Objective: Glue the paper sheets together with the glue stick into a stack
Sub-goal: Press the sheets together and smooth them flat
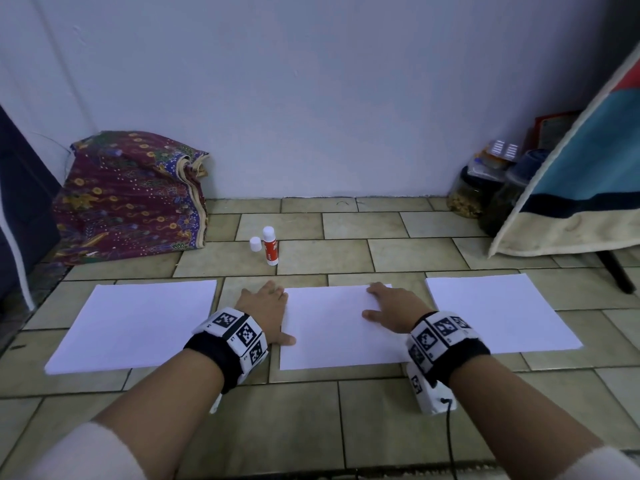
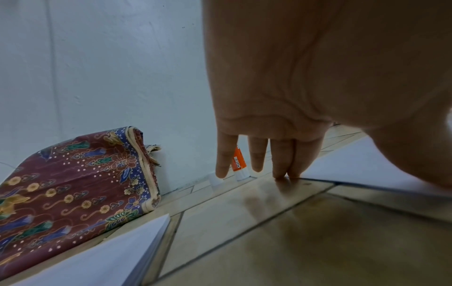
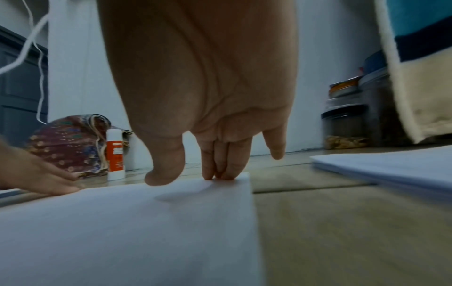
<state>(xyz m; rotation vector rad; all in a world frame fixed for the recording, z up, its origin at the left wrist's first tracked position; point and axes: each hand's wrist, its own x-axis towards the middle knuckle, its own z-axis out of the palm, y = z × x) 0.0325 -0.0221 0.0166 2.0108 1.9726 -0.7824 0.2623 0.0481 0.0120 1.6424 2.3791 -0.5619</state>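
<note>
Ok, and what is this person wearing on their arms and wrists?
Both hands, left hand and right hand, are bare. Each wrist carries a black band ringed with white blocks printed with black square markers. A black cable hangs from the right one. White sleeves cover the upper forearms.

Matt white paper sheets [image 1: 341, 327]; glossy tiled floor [image 1: 381, 420]; patterned cloth [image 1: 128, 199].

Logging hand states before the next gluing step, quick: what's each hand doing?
Left hand: open, fingertips on the floor tile beside the middle paper sheet.
Right hand: open, fingertips pressing that sheet.
</note>
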